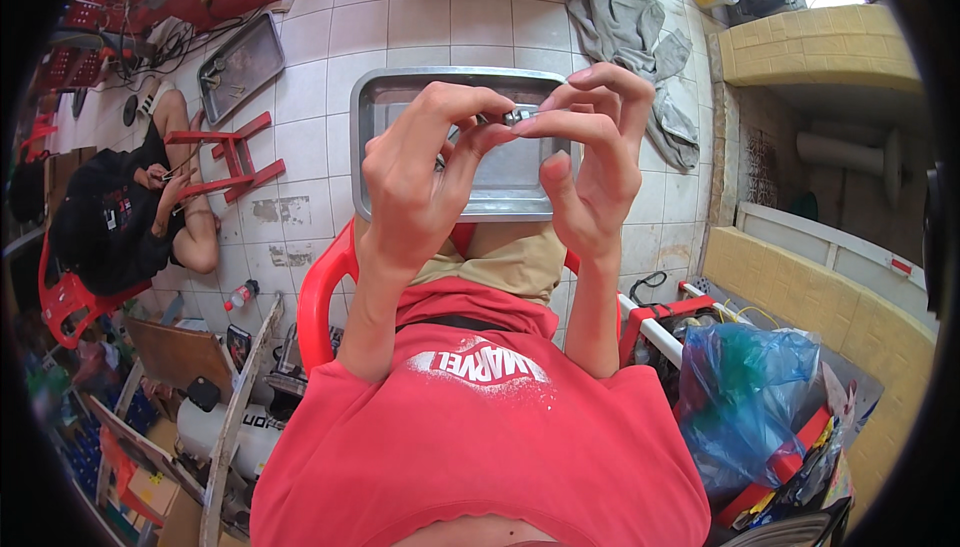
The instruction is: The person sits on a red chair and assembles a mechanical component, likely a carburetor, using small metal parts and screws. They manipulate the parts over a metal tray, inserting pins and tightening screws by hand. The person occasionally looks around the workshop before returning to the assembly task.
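Note:
In front of me, above a metal tray, my left hand (425, 162) is closed, its thumb and index finger pinching a small shiny metal part (514, 116). Its exact kind is too small to make out. My right hand (598, 152) meets the part from the other side, with fingertips closed at its right end and the thumb held apart below. Beneath both hands is the rectangular silver tray (510, 209), by my knees; my hands hide part of its inside.
To the left, another person (110, 207) sits near a low red stool (232, 162) and a second metal tray (240, 65). A grey cloth (620, 27) lies on the tiled floor beyond my right hand. A blue plastic bag (745, 377) sits at lower right, beside a yellow tiled ledge (820, 292).

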A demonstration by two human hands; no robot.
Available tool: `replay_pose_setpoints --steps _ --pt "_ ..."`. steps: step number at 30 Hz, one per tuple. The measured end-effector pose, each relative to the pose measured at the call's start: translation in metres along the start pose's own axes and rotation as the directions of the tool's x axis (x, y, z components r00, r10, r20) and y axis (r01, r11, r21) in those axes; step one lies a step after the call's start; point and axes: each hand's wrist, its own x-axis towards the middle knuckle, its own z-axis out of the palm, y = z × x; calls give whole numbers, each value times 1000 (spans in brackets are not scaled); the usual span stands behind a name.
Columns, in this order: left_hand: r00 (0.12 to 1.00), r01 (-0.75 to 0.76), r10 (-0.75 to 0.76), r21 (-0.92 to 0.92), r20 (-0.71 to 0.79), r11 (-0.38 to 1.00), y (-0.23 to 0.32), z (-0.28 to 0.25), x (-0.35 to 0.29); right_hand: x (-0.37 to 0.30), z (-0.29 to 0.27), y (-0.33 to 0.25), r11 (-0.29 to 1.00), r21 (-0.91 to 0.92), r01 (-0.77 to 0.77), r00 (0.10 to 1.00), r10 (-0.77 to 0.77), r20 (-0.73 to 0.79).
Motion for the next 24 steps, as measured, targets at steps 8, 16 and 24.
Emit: replay_pose_setpoints --steps 8,16,24 --pt "999 -44 45 68 -20 997 -8 0 2 -3 3 5 995 97 -13 996 22 -89" --pt "1000 -5 5 25 0 1000 -12 3 -1 -4 3 -1 993 96 -68 986 82 -143" --pt "994 89 -75 -185 81 979 -14 -1 -2 0 -4 3 964 -177 -200 979 191 -69"
